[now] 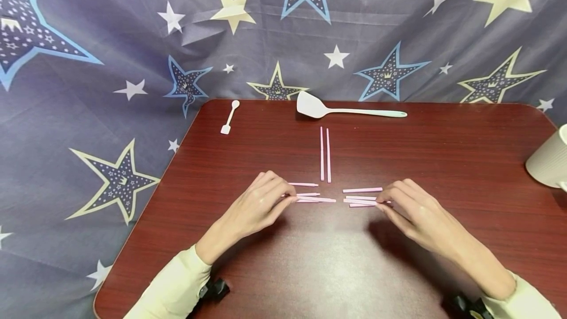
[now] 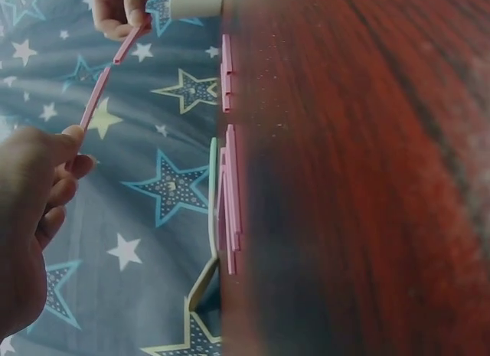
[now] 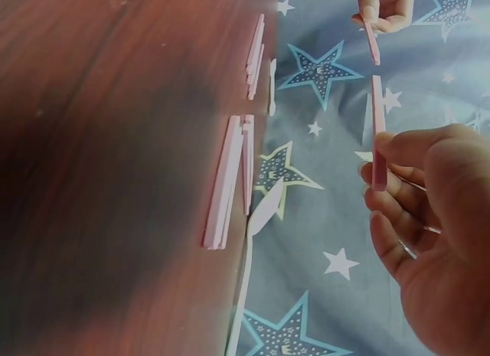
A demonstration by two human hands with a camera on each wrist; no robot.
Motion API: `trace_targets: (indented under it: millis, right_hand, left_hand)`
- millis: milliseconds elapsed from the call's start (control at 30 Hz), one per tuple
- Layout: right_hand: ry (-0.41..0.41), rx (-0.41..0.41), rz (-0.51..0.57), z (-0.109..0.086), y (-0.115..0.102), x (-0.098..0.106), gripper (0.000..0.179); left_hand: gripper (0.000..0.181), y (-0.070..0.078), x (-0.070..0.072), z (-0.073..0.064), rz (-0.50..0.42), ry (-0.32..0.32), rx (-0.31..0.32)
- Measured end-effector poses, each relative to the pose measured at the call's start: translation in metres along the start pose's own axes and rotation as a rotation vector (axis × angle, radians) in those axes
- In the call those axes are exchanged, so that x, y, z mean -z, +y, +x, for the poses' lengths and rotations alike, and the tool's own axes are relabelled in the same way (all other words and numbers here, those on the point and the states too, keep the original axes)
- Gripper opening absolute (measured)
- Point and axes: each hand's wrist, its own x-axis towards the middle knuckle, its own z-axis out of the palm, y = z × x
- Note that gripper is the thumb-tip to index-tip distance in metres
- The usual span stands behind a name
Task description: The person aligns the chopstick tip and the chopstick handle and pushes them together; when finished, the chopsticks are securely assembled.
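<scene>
My left hand (image 1: pixel 254 205) pinches a thin pink stick (image 1: pixel 328 200) between thumb and fingers, its free end pointing right. Opposite it, my right hand (image 1: pixel 423 215) pinches another pink stick (image 3: pixel 378 115), pointing left. Both sticks are raised above the table, and a small gap parts their ends in the left wrist view. Below the left hand lie several loose pink sticks (image 1: pixel 303 184), partly covered by its fingers. More pink sticks (image 1: pixel 362 190) lie under the right hand's fingertips. Farther back, two pink sticks (image 1: pixel 329 155) lie side by side, pointing away from me.
Along the back edge of the dark red table (image 1: pixel 443 151) lies a white spatula (image 1: pixel 312 106) with a pale green handle. A small white spoon-like tool (image 1: pixel 230 118) lies at the back left. At the right edge stands a ribbed cream cup (image 1: pixel 548 159). A star-patterned curtain (image 1: pixel 133 82) hangs behind.
</scene>
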Motion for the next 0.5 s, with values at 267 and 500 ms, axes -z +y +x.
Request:
trace_targets:
  millis: [267, 500]
  right_hand:
    - [-0.028, 0.002, 0.038, 0.0075, -0.0061, 0.0022, 0.040]
    - [-0.018, 0.020, 0.043, 0.0099, -0.0073, 0.0000, 0.040]
  left_hand:
    - [0.010, 0.0024, 0.0028, 0.0042, -0.003, 0.018, -0.016]
    - [0.004, 0.0027, 0.0022, 0.0025, -0.008, 0.019, -0.017]
